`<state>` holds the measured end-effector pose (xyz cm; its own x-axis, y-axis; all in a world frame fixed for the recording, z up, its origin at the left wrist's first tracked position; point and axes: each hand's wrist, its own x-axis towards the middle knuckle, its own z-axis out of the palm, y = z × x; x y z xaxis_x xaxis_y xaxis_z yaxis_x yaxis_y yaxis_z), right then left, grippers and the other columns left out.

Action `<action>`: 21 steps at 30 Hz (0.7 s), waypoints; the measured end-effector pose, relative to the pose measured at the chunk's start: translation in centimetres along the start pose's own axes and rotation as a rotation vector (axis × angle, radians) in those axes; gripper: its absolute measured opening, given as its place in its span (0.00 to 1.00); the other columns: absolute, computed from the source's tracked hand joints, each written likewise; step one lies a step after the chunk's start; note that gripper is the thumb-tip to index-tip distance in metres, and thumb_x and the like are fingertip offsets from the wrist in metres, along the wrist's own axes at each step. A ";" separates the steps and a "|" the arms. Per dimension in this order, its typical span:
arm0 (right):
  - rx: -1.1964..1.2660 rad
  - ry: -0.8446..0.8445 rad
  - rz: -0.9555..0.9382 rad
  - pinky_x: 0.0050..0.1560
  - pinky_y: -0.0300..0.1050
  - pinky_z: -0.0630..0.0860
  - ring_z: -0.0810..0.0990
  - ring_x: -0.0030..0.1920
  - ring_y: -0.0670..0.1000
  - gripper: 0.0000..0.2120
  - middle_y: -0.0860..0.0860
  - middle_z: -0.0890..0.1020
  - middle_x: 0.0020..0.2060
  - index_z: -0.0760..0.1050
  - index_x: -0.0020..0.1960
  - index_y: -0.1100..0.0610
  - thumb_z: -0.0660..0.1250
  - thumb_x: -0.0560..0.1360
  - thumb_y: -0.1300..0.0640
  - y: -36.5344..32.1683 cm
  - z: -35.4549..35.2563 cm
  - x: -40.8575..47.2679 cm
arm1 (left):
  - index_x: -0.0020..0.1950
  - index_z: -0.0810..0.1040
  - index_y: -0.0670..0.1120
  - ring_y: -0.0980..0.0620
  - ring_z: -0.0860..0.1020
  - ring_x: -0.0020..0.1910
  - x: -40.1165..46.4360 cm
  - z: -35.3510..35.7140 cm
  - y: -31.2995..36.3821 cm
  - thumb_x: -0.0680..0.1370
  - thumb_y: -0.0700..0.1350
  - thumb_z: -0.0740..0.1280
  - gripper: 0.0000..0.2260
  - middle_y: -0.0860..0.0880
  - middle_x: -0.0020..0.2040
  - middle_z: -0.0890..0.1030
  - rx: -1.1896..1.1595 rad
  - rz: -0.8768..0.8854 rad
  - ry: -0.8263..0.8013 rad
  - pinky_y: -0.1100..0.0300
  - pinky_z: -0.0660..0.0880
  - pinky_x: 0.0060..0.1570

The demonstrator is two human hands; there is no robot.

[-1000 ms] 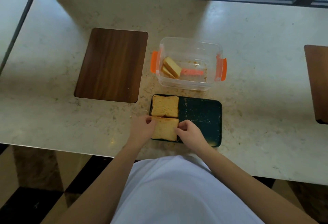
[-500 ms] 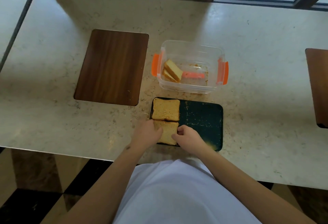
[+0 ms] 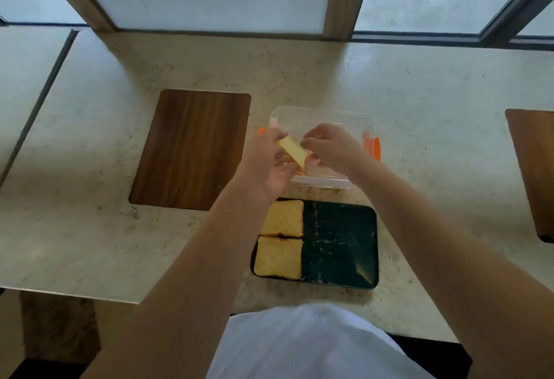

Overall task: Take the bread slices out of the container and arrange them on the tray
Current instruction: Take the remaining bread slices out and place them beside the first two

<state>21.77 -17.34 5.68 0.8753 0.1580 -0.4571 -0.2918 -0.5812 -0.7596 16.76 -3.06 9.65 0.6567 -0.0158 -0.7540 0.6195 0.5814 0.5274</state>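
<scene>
On the tray [image 3: 338,246] near the desk's front edge, two slices [image 3: 281,239] are filling its left half. Farther, in the container [image 3: 317,117], the tilted slice [image 3: 292,153] is standing between both hands, left fingers [image 3: 277,138] pinching it, right fingers [image 3: 311,141] touching its right side.

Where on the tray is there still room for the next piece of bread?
The tray's right half is bare, bordered by the two bread slices filling its left half and the right rim. Crowded: the container, where both hands meet around a slice.
</scene>
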 end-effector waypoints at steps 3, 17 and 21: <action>-0.165 -0.082 0.110 0.51 0.49 0.82 0.82 0.48 0.52 0.14 0.56 0.83 0.53 0.78 0.61 0.61 0.66 0.79 0.56 -0.4 0.6 3.5 | 0.67 0.64 0.38 0.37 0.78 0.56 1.2 2.0 1.9 0.81 0.44 0.63 0.18 0.34 0.60 0.73 -0.099 -0.101 0.066 0.47 0.79 0.47; -0.041 -0.331 0.333 0.53 0.51 0.82 0.80 0.48 0.53 0.19 0.58 0.80 0.64 0.73 0.70 0.58 0.65 0.81 0.52 1.2 1.0 6.4 | 0.58 0.73 0.41 0.34 0.77 0.56 4.7 4.5 2.3 0.79 0.49 0.64 0.13 0.38 0.57 0.77 -0.002 -0.296 0.384 0.39 0.74 0.59; 0.039 -0.327 0.338 0.62 0.53 0.79 0.79 0.41 0.52 0.16 0.54 0.84 0.47 0.79 0.61 0.60 0.65 0.81 0.49 1.8 0.8 6.5 | 0.55 0.71 0.37 0.35 0.78 0.52 4.9 5.3 1.9 0.81 0.44 0.64 0.11 0.37 0.55 0.78 0.010 -0.306 0.392 0.41 0.78 0.57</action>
<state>26.61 -16.70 0.97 0.5634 0.2116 -0.7986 -0.5590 -0.6142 -0.5571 23.48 -6.31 9.02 0.2340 0.1232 -0.9644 0.7643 0.5897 0.2608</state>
